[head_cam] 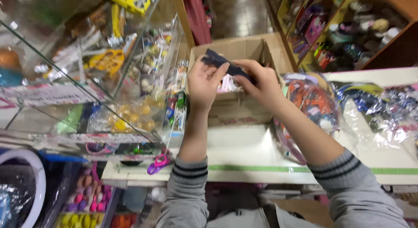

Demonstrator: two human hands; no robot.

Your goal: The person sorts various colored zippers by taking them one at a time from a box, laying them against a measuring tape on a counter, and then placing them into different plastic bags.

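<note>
My left hand [203,82] and my right hand [259,82] both grip a small dark blue flat item [222,62], held between them over an open cardboard box [244,47] on a white counter [241,145]. The left fingers pinch its left end and the right fingers cover its right end. Something pale pink and white [228,83] shows in the box below the hands. Grey sleeves with dark stripes cover both my forearms.
A glass display case [100,71] packed with small colourful goods stands at the left. Clear bags of bright toys [311,101] and shiny packets [383,110] lie on the counter at the right. Purple scissors [159,162] lie near the counter's front edge. Shelves of goods [344,32] stand behind.
</note>
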